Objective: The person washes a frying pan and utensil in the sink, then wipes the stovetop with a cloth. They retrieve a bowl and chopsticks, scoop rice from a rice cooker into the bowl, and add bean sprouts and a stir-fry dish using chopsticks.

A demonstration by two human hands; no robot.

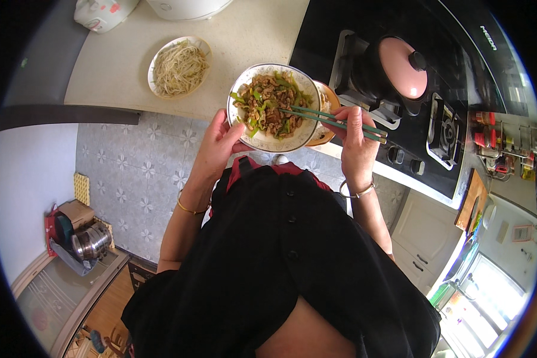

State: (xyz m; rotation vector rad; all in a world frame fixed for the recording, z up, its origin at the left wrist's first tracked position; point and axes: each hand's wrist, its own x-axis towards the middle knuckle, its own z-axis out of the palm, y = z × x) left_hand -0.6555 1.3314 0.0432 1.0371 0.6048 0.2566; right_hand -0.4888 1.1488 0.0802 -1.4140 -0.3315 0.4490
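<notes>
My left hand [221, 145] grips the lower left rim of a patterned white bowl [302, 138]. Inside the bowl lies stir-fried meat [273, 98] with strips of green pepper [252, 121]. A pair of green chopsticks [331, 117] is held in my right hand [357, 138], and their tips rest in the food. Partly hidden behind the bowl's right side is an orange-rimmed dish [335, 97] with pale food in it. Left of the bowl, an oval white dish [151, 76] of bean sprouts [181, 67] stands on the beige counter [112, 76].
A dark pot with a pink lid [402, 67] sits on the black gas hob [313, 40], beside a bare burner [447, 129]. White appliances [188, 6] stand at the counter's back. Spice jars [485, 134] and a wooden cutting board [470, 201] are at the right. Steel pots [91, 241] lie lower left.
</notes>
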